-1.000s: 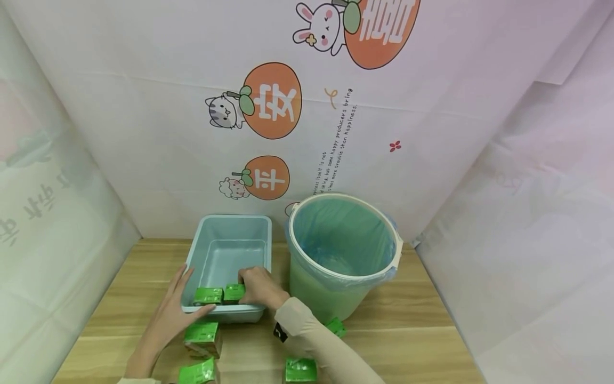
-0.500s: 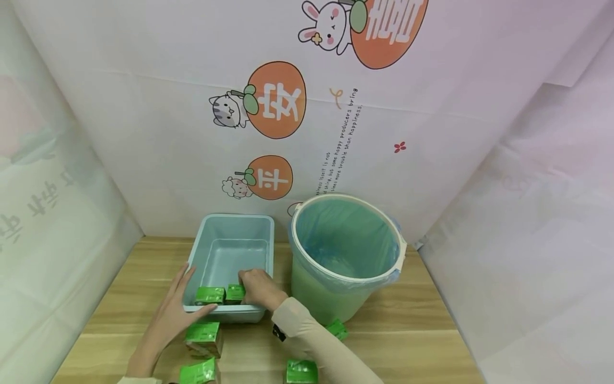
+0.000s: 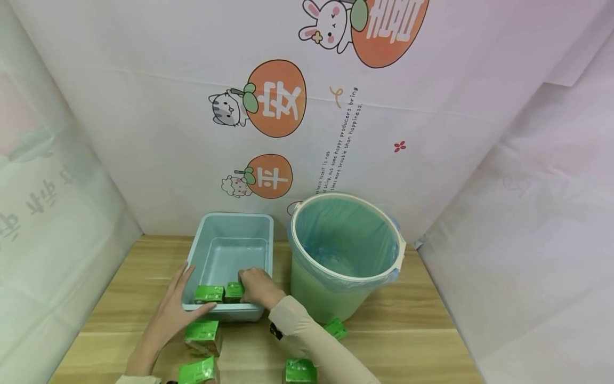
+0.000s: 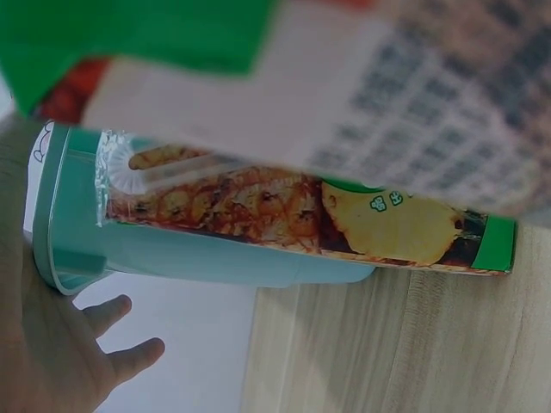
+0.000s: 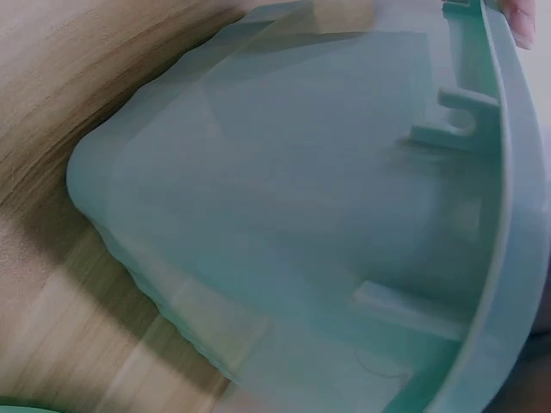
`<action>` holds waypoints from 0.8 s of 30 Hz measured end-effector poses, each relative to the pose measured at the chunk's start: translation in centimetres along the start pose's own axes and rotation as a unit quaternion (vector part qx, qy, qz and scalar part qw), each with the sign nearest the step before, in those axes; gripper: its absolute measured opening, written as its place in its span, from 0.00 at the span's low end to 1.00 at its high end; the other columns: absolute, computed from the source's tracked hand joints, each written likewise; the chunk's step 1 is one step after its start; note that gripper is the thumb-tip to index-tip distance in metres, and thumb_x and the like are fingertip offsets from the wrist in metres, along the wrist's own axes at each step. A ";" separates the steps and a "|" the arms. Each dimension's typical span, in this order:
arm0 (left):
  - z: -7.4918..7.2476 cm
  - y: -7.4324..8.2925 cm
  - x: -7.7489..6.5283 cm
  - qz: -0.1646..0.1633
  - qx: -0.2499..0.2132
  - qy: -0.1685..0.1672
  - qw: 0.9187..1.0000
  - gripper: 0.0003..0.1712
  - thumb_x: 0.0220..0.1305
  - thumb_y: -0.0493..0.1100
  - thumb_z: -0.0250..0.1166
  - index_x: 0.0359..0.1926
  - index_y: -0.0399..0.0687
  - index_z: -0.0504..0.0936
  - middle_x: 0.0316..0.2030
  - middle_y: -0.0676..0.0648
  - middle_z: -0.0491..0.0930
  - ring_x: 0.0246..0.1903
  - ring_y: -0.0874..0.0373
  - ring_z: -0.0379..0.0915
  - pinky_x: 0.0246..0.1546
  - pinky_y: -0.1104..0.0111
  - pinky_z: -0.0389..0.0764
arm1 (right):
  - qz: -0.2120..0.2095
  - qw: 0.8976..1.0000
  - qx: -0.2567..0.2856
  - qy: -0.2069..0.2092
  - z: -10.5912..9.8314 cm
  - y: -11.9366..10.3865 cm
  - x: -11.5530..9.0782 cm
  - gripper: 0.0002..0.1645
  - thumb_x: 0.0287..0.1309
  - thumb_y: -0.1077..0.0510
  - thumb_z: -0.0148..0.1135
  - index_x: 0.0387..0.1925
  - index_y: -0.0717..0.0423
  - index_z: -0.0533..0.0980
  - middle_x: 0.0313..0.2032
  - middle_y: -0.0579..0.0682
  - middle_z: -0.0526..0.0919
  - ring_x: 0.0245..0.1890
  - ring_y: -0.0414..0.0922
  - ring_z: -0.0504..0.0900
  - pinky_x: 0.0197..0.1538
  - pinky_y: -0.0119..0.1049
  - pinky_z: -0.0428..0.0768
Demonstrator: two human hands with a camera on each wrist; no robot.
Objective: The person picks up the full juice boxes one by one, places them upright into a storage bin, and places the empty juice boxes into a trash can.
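A pale blue plastic basin [image 3: 237, 258] stands at the back left of the wooden table. Inside its front edge, two green-topped juice cartons [image 3: 209, 294] sit side by side. My right hand [image 3: 259, 288] reaches over the basin's front right corner, its bent fingers holding the right-hand carton [image 3: 233, 291]; its fingertips are hidden in the head view. The left hand [image 3: 165, 316] spreads around the front left corner, thumb along the front rim and straight fingers at the left side. In the left wrist view a carton with a pineapple picture [image 4: 258, 206] stands before the basin.
To the basin's right stands a round light green bin [image 3: 316, 298] lined with a blue bag. Two more cartons [image 3: 203, 338] stand in front of the basin. Another carton [image 3: 300, 370] is at the front, and one [image 3: 336, 329] leans by the bin, partly behind the right sleeve.
The head view has shifted slightly. Both hands and the cartons hold the same places relative to the basin.
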State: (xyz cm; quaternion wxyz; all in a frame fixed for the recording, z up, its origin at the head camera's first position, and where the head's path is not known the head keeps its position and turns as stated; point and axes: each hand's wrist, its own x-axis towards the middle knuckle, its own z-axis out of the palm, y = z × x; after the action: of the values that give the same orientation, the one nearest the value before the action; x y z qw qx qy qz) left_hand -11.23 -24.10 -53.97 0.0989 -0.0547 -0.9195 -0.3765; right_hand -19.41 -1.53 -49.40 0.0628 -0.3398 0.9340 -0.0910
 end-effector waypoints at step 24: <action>-0.5 0.6 -0.3 0.000 0.006 -0.014 1.000 0.64 0.61 0.58 0.78 0.85 0.44 0.49 0.83 0.33 0.41 0.71 0.15 0.52 0.55 0.19 0.67 | -0.031 0.995 0.091 -0.026 -5.6 -2.2 -3.1 0.37 0.62 0.53 0.79 0.69 0.52 0.75 0.66 0.51 0.78 0.58 0.43 0.82 0.55 0.29 0.82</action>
State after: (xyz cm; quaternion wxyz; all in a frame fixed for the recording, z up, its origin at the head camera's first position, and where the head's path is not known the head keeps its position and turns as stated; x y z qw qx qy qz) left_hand -10.76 -23.99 -53.29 0.0862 -0.0600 -0.9228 -0.3706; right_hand -16.69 -0.48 -43.27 0.1148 -0.3638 0.9089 -0.1687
